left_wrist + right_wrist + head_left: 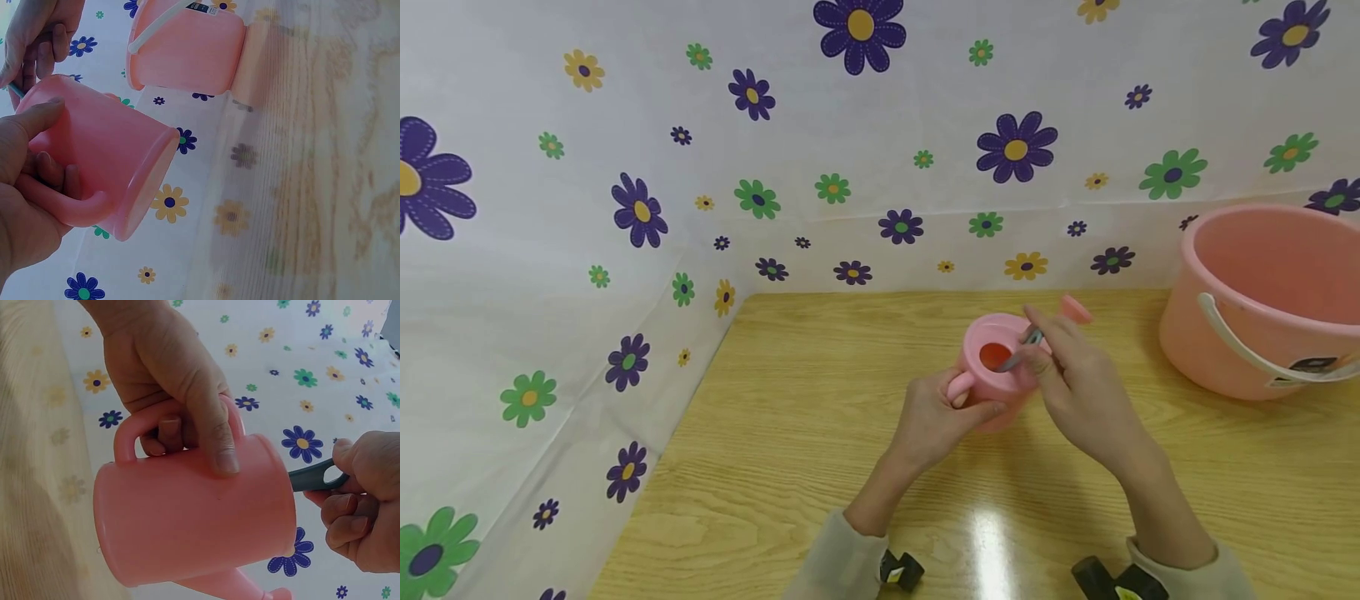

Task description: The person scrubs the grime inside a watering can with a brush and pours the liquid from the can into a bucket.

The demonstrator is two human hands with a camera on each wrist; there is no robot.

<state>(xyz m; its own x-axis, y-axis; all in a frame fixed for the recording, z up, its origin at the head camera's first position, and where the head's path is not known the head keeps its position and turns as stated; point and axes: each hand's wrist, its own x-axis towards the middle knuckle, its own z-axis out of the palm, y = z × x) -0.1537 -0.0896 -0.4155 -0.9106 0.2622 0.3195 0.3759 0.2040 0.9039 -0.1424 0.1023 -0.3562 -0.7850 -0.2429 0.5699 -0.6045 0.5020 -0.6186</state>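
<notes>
A pink watering can with a round top opening is held over the table. My left hand grips its looped handle, fingers through the loop and thumb along the can's side. My right hand pinches a slim tool at the top opening. The tool's dark handle has an oval hole near its end; its far end is hidden inside the can. The spout points away from the handle, with a round pink rose at its tip. Inside the opening, the can looks orange-red.
A large pink bucket with a white handle stands at the right on the wood-grain table. A white sheet printed with flowers covers the back and left sides.
</notes>
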